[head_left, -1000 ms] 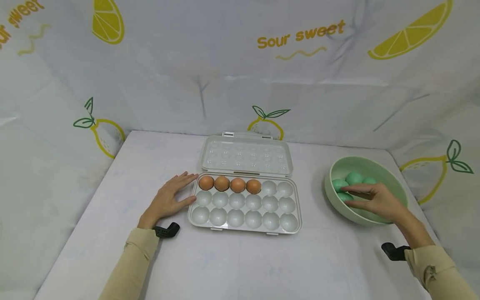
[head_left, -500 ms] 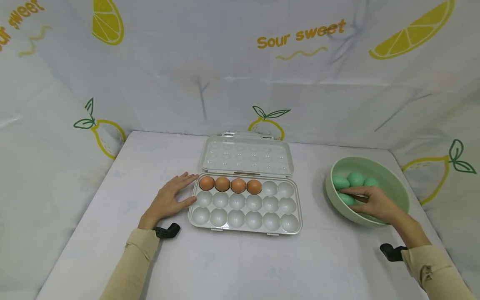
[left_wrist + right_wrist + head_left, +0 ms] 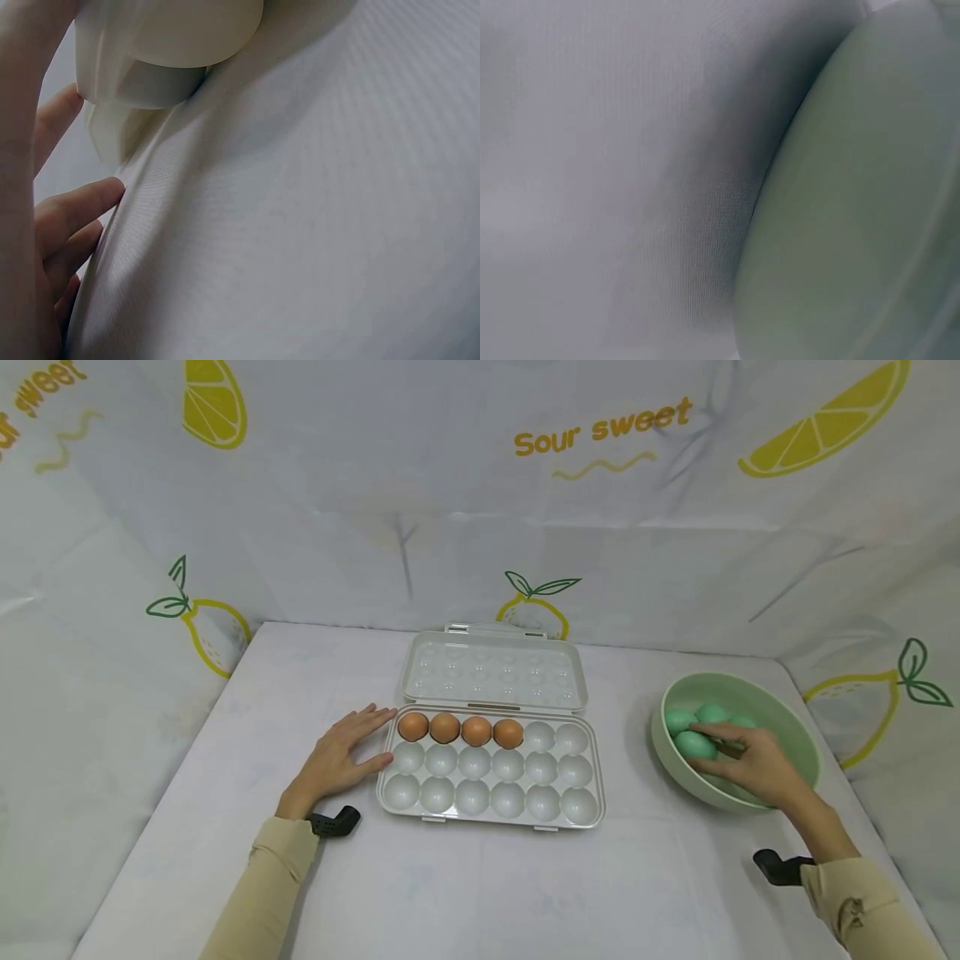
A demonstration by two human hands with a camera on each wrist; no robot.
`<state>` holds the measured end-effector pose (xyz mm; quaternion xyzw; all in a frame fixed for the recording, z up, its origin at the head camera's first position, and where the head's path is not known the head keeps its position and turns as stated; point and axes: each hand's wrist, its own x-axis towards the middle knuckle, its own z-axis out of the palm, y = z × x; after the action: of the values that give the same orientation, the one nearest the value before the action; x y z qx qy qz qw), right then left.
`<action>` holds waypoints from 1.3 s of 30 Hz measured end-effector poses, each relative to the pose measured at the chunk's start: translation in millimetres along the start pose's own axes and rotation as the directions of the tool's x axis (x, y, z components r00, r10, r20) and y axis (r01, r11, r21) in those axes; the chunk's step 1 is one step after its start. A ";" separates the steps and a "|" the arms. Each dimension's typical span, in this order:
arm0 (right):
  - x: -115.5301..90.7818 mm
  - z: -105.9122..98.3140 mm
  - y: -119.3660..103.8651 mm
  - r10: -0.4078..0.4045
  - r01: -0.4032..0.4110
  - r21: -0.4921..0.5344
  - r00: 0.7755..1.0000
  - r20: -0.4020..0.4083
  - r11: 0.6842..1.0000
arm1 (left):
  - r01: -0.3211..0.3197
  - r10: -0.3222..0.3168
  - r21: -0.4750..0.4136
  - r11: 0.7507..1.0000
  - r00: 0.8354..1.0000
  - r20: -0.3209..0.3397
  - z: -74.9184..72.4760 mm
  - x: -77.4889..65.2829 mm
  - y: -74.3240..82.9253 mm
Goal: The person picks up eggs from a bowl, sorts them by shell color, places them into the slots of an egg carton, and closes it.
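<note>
In the head view my left hand (image 3: 337,760) lies at the left side of a white egg tray (image 3: 390,814). Its fingertips touch the tray's edge, fingers spread and fairly straight. Several brown eggs (image 3: 444,727) fill the left part of the tray's back row; the other cups are bare. At the right, my right hand (image 3: 753,764) reaches into a light green bowl (image 3: 783,727) and pinches a green egg (image 3: 695,746) between thumb and fingers. More green eggs (image 3: 711,715) lie behind it, partly covered by the hand. The right wrist view shows only the bowl's outer wall (image 3: 840,225) and the cloth.
The tray's clear lid (image 3: 495,672) is folded back flat behind it. A white cloth (image 3: 465,893) covers the table. Lemon-printed fabric (image 3: 337,552) hangs behind and at both sides. A black wrist device (image 3: 335,821) sits on the left wrist, another (image 3: 782,867) on the right.
My right hand has dipped into the bowl, closed its fingers on a green egg and raised it slightly. My left hand and the tray have stayed in place.
</note>
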<state>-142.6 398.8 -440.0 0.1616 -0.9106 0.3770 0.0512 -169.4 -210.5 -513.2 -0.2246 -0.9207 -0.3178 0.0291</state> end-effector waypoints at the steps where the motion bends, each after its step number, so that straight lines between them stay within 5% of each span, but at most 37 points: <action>1: -0.2 0.3 -1.1 -0.005 0.005 0.013 1.000 -0.013 1.000 | 0.001 -0.001 -0.002 1.000 1.000 0.001 -0.1 0.1 0.0; 14: 1.8 5.0 -19.9 0.032 -0.014 0.114 0.986 -0.161 0.993 | -0.003 0.003 0.005 1.000 1.000 -0.002 -0.4 0.5 -0.1; 26: 11.6 17.8 -42.1 0.066 0.009 0.240 0.951 -0.303 0.971 | -0.003 0.003 -0.004 1.000 1.000 0.000 -0.1 0.1 -0.2; 39: 28.4 41.9 -73.3 0.065 0.092 0.494 0.954 -0.293 0.865 | -0.003 0.003 -0.004 1.000 1.000 0.000 -0.4 -0.4 1.0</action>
<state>-143.7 313.5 -414.5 0.1167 -0.7614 0.6204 0.1475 -168.7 -210.3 -512.3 -0.2262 -0.9196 -0.3197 0.0290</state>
